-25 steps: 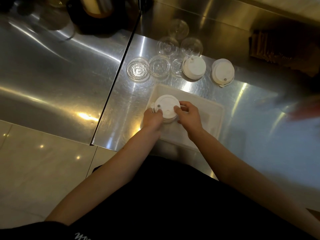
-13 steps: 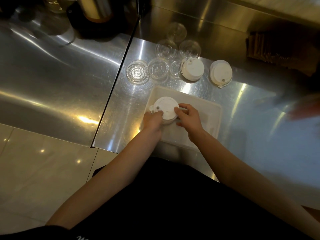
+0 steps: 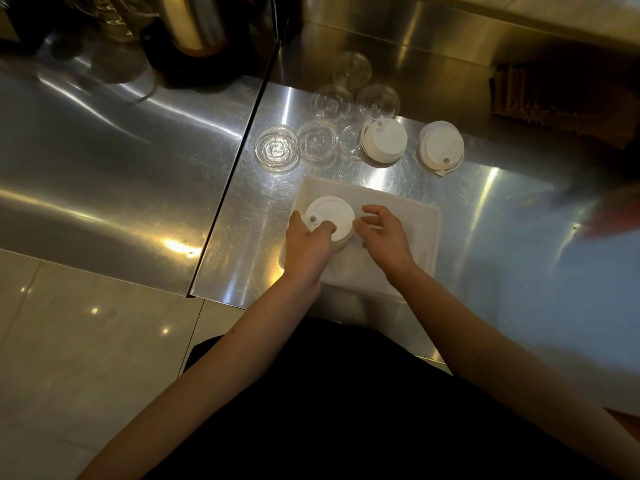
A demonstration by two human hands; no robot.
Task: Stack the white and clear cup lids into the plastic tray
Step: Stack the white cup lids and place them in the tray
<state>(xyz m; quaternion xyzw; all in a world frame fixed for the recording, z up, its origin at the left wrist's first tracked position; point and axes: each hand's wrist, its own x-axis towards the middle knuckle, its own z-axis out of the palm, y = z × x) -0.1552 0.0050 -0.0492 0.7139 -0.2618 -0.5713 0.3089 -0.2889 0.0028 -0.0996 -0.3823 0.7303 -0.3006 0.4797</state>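
In the plastic tray (image 3: 412,244), the left hand (image 3: 306,245) pinches the white lid stack (image 3: 330,218) at its near-left corner; the right hand (image 3: 384,237) is spread, just beside it; I would press evenly so the lids nest; beyond the tray, white lids (image 3: 383,140) and clear lids (image 3: 317,142) wait on the bench (image 3: 485,202).

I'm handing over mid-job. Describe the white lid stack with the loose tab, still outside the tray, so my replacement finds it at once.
Start at the plastic tray on the steel counter. Beyond its far edge sit two white lid stacks; take the right-hand white lid stack, standing alone. Unlike the other white lid stack, which touches the clear lids, it has a small tab sticking out at its near edge.
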